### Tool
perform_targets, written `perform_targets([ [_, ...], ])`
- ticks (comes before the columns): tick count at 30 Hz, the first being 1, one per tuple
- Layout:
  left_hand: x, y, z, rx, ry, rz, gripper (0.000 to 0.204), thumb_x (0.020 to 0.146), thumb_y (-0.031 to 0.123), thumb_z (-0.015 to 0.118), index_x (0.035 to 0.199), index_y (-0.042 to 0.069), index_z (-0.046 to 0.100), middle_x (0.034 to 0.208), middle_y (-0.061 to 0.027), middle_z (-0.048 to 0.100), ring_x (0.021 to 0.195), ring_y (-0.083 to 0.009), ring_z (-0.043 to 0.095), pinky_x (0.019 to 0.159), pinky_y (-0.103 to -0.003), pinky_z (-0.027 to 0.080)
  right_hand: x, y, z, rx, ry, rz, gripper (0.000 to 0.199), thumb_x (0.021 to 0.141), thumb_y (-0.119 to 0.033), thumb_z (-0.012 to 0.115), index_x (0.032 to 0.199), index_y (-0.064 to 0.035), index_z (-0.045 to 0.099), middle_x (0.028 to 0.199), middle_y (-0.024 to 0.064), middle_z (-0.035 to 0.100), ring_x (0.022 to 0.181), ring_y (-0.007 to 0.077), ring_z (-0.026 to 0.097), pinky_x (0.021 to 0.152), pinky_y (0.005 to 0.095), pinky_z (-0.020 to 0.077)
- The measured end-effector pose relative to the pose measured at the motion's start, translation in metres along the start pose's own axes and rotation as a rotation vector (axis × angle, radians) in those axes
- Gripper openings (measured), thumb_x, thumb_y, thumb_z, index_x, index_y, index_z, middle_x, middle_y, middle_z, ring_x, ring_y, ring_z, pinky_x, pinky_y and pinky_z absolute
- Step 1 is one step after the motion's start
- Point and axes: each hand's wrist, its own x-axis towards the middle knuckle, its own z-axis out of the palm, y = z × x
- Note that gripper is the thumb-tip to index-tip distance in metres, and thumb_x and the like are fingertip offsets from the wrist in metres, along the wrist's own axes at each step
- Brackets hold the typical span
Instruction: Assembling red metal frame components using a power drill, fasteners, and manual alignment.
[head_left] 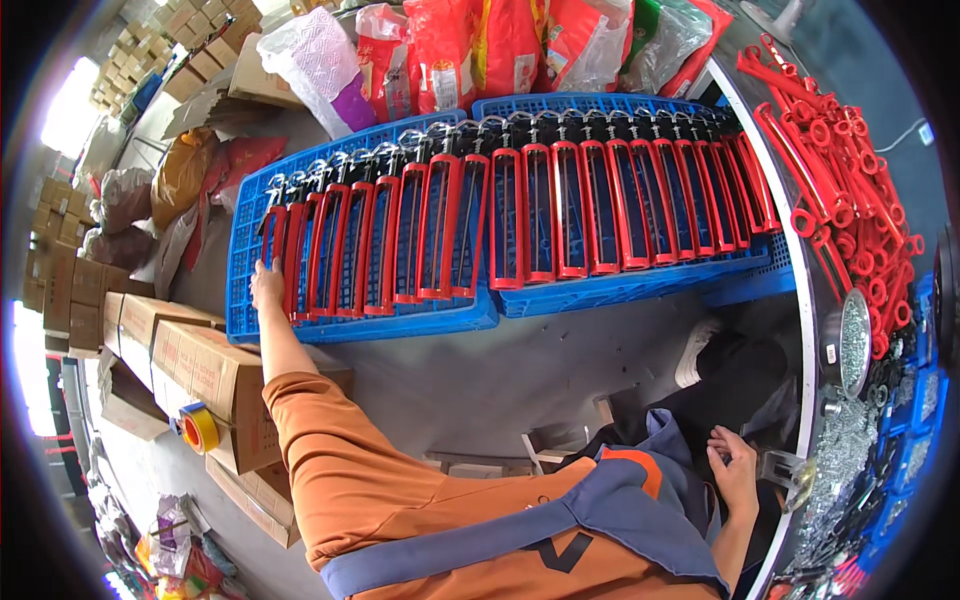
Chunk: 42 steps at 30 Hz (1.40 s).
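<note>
From the head camera, the left hand (266, 283) is stretched far out at about nine o'clock. Its fingers are close together and touch the first red caulking gun frame (272, 240) at the left end of a long row of red caulking gun frames (540, 205). Whether the fingers pinch that frame cannot be told. The row lies across two blue plastic crates (345, 322) that sit side by side on the grey floor (560, 350), from ten o'clock over to two o'clock.

The right hand (737, 470) rests low at about four o'clock, on the person's lap, holding nothing, with the fingers loosely bent. Just beside it is a round table edge (808, 400) with small silver metal parts (838, 450).

A pile of red handles (850, 170) lies at two o'clock. Brown cardboard boxes (200, 370) with a yellow tape roll (199, 427) stand at eight o'clock.
</note>
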Motion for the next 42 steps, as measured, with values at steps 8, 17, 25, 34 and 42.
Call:
perform_targets([
  [8,0.004,-0.032,0.001,-0.034,-0.179,-0.068,0.074,0.09,0.068,0.029,0.151,0.028,0.014,0.152,-0.0151,0.024,0.141,-0.0382,0.018,0.103,-0.072,0.016,0.002,0.017,0.002,0.009,-0.043,-0.009,0.032,0.081,-0.001,0.061,0.112,0.0074,0.059,0.102,0.0196,0.066,0.09,0.0266,0.067,0.082,0.0333,0.0516],
  [17,-0.143,0.109,0.013,-0.304,0.71,0.734,0.029,0.087,0.018,0.058,0.114,0.011,0.064,0.13,-0.0111,0.053,0.12,-0.0318,0.049,0.098,-0.045,0.039,-0.019,0.023,-0.028,-0.001,0.201,-0.151,0.025,0.084,-0.004,0.061,0.107,0.004,0.062,0.097,0.0168,0.066,0.087,0.0269,0.068,0.074,0.0324,0.0529],
  [25,-0.368,0.236,-0.046,-0.835,0.529,1.434,0.023,0.09,-0.004,0.049,0.108,-0.003,0.063,0.111,-0.0214,0.06,0.108,-0.0363,0.056,0.091,-0.046,0.048,-0.048,0.11,-0.135,-0.033,0.819,-0.032,0.016,0.084,-0.008,0.064,0.097,0.0004,0.064,0.085,0.0136,0.067,0.072,0.0261,0.065,0.065,0.033,0.0511],
  [34,-0.527,0.329,-0.046,-0.698,-0.238,2.014,0.024,0.084,-0.007,0.049,0.104,-0.006,0.062,0.097,-0.0205,0.064,0.089,-0.035,0.063,0.078,-0.041,0.052,-0.184,0.255,-0.233,-0.294,1.551,0.374,0.014,0.083,-0.016,0.063,0.087,-0.0033,0.066,0.076,0.0151,0.065,0.068,0.03,0.065,0.063,0.0374,0.0493],
  [42,-0.623,0.37,-0.053,-0.572,-0.429,2.238,0.031,0.075,-0.011,0.053,0.102,-0.002,0.062,0.083,-0.0163,0.063,0.073,-0.0297,0.062,0.066,-0.037,0.05,-0.365,0.468,-0.289,-0.321,1.848,1.112,0.025,0.082,-0.024,0.06,0.086,-0.0005,0.066,0.084,0.0192,0.068,0.081,0.0336,0.067,0.07,0.0426,0.0513],
])
